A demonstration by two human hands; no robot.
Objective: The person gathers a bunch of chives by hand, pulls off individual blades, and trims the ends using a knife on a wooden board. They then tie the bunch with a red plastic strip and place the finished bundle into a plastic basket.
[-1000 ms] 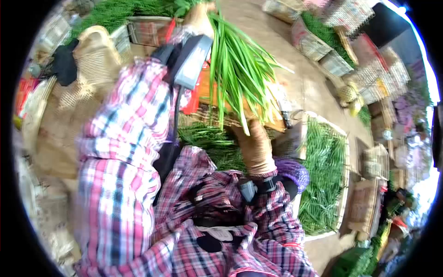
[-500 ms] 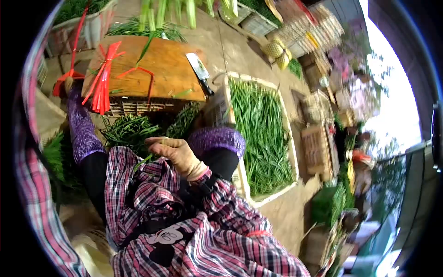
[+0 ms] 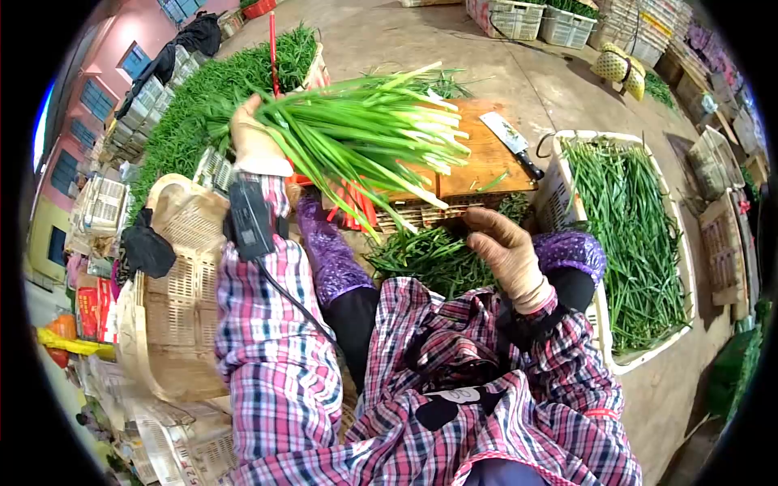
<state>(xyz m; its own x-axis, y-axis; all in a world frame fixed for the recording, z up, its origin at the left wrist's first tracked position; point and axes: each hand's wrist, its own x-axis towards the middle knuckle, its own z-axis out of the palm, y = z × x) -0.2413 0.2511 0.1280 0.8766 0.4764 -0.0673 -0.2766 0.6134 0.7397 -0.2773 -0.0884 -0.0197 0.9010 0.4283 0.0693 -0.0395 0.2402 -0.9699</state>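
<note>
My left hand [image 3: 255, 134], gloved, is closed round the leafy end of a bunch of Chinese chives [image 3: 365, 130]. The pale cut ends point right, over a wooden board [image 3: 478, 158]. My right hand [image 3: 510, 255], also gloved, hangs above my lap with fingers curved and apart, holding nothing. Below the board's front edge lies a heap of loose green leaves [image 3: 438, 259]. A cleaver [image 3: 510, 144] with a black handle rests at the board's right side. Red strips [image 3: 354, 206] hang over the front, partly hidden by the bunch.
On my right stands a white crate [image 3: 563, 194] full of green leaves. At my left is a brown basket [image 3: 174, 308], with a large pile of greens [image 3: 219, 89] beyond it. More crates [image 3: 517, 20] stand at the back. A yellow bundle [image 3: 620, 69] lies on the floor.
My left hand has come into view, and the chive bunch has come down from the top edge over the board. My right hand has opened and released a green scrap. The view has turned left.
</note>
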